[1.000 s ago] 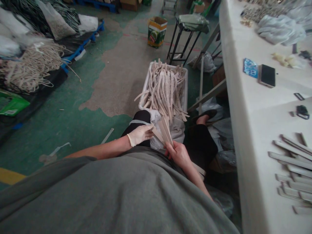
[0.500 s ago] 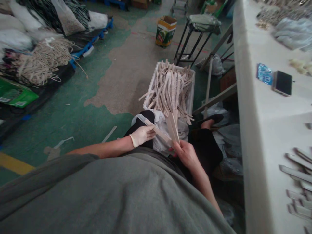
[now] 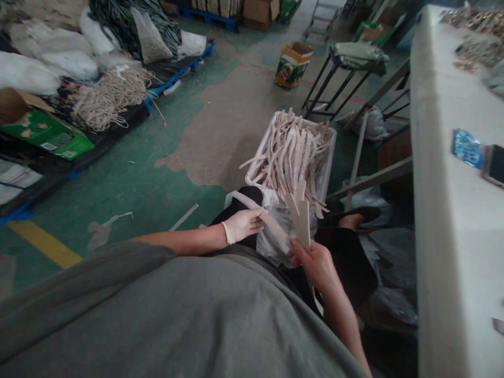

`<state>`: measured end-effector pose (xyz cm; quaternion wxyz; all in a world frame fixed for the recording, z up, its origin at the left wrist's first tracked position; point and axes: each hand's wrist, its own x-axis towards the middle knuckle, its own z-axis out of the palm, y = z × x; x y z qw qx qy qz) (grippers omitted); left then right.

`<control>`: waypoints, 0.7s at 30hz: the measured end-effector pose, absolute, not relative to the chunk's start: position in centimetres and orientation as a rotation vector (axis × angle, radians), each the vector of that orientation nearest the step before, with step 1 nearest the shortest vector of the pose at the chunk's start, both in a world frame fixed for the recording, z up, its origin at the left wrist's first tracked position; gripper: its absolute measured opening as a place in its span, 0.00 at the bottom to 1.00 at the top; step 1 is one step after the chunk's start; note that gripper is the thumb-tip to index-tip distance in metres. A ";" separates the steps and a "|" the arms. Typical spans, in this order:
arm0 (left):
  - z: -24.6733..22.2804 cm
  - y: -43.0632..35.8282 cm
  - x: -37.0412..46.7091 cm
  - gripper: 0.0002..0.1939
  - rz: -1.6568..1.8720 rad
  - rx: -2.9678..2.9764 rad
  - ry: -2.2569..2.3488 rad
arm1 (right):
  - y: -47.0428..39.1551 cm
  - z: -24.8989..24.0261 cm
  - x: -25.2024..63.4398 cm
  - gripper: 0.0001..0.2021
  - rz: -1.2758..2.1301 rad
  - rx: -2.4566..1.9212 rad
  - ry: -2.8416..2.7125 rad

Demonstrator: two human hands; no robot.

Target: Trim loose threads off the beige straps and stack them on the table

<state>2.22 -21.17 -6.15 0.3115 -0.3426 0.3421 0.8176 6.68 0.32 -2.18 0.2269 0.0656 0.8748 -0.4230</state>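
My left hand [image 3: 244, 224], in a pale glove, is closed around a flat beige strip [image 3: 275, 229] that slants down across my lap. The lower end of that strip meets my right hand [image 3: 313, 258], which is bare and grips a few more flat strips [image 3: 302, 223] standing upward. A thin length hangs below the right hand. White plastic [image 3: 275, 242] lies over my lap beneath both hands. Just beyond my knees stands a white plastic crate [image 3: 329, 164], heaped with many long beige strips [image 3: 293, 152].
A white-covered table [image 3: 441, 220] runs along the right, with a blue packet [image 3: 468, 148] and a dark box [image 3: 495, 164] on it. Ahead are a black stool [image 3: 334, 79] and a carton [image 3: 293, 64]. Pallets with sacks and coiled cord [image 3: 114, 97] line the left.
The view has swung, so the scene sits further right and lower. The strips in my right hand have spread and tilted more upright. Both hands keep their hold.
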 end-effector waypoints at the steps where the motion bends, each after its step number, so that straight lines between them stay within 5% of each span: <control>1: -6.2 -21.4 2.2 0.07 2.170 -0.891 0.915 | 1.0 -2.1 6.9 0.24 -1.129 0.195 2.423; 6: -6.8 -19.6 3.6 0.17 2.079 -0.659 0.910 | -0.1 -2.0 6.7 0.23 -1.023 0.176 2.507; 21: -6.6 -19.0 3.1 0.17 2.116 -0.533 0.935 | 0.3 -0.7 6.8 0.24 -1.167 0.137 2.454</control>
